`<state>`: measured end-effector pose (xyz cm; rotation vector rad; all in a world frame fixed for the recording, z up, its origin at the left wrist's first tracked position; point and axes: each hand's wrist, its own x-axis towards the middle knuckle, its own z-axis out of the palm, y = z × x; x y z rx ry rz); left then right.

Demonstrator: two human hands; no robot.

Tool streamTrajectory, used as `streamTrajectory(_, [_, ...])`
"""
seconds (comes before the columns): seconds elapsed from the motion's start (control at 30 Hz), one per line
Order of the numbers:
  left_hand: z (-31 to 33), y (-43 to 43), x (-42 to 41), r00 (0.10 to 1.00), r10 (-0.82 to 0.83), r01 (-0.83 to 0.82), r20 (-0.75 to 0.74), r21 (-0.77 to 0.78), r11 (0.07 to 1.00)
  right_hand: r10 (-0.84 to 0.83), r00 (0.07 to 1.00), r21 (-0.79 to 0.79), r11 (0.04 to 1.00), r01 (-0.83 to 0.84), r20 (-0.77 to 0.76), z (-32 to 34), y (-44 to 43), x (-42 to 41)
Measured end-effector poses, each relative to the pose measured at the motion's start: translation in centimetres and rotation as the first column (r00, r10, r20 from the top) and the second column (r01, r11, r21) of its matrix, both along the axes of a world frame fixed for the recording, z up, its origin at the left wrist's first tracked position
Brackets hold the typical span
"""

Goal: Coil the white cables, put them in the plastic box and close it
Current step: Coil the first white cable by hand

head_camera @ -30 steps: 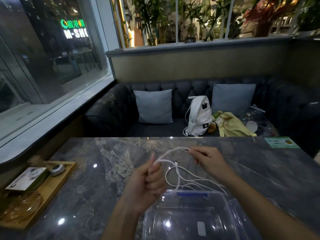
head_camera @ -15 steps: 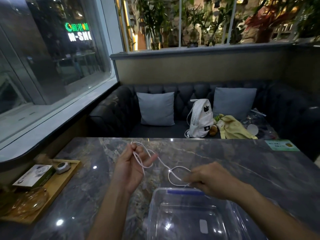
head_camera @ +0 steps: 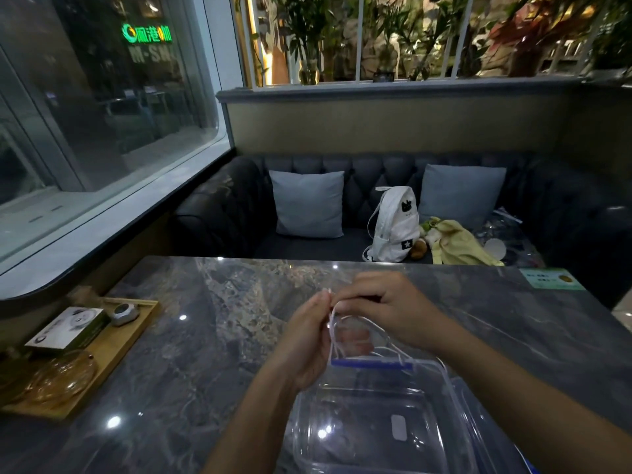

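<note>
A thin white cable [head_camera: 333,331] hangs in loops between my two hands, just above the far rim of the clear plastic box [head_camera: 372,436]. My left hand [head_camera: 307,336] grips the gathered loops, fingers curled round them. My right hand [head_camera: 386,309] meets it from the right and pinches the cable at the top of the loops. A strand of the cable trails down to the right over the box's far right corner. The box stands open near the table's front edge, with a blue clip [head_camera: 371,363] on its far rim. Its clear lid [head_camera: 485,425] lies beside it on the right.
A wooden tray [head_camera: 113,350] at the table's left edge carries a small box, a round silver object and an amber glass dish. A green card [head_camera: 550,278] lies at the far right corner. Behind the table is a dark sofa with cushions and a white backpack [head_camera: 393,224].
My hands were apart with the cable stretched between them; now they have come together over the box's far rim. The cable is gathered into loops in my left hand.
</note>
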<state>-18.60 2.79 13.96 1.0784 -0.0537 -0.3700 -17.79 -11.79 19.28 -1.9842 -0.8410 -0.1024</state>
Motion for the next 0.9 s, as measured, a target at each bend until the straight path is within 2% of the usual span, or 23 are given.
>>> streamTrajectory(0.1, [0.2, -0.3, -0.7, 1.000, -0.030, 0.029, 0.005, 0.034, 0.999, -0.057, 0.998, 0.029, 0.998, 0.056, 0.034, -0.4, -0.1, 0.8])
streamTrajectory(0.23, [0.3, -0.1, -0.8, 0.996, -0.079, 0.074, -0.043, -0.094, 0.993, -0.138, 0.990, 0.053, 0.989, 0.136, 0.035, -1.0, -0.6, 1.6])
streamTrajectory(0.4, [0.6, 0.6, -0.9, 0.984, -0.154, 0.128, -0.090, -0.243, 0.961, -0.166, 0.979, 0.020, 0.986, 0.165, 0.117, -1.4, -1.0, 2.2])
streamTrajectory(0.53, [0.8, 0.9, -1.1, 0.974, -0.205, 0.180, -0.100, -0.218, 0.959, -0.174, 0.968, 0.017, 0.985, 0.173, 0.180, -1.7, -1.9, 2.8])
streamTrajectory(0.7, [1.1, 1.5, -1.6, 0.971, -0.229, 0.210, -0.068, -0.207, 0.955, -0.212, 0.973, 0.094, 0.974, 0.204, 0.091, -2.9, -3.1, 3.7])
streamTrajectory(0.77, [1.4, 2.2, -1.7, 0.969, -0.244, 0.228, -0.032, -0.256, 0.940, -0.241, 0.970, 0.126, 0.964, 0.235, 0.041, -3.5, -3.6, 4.1])
streamTrajectory(0.9, [2.5, 3.4, -1.3, 0.984, -0.177, 0.170, 0.010, -0.341, 0.925, -0.288, 0.957, 0.010, 0.958, 0.288, 0.023, -4.7, -3.9, 4.2])
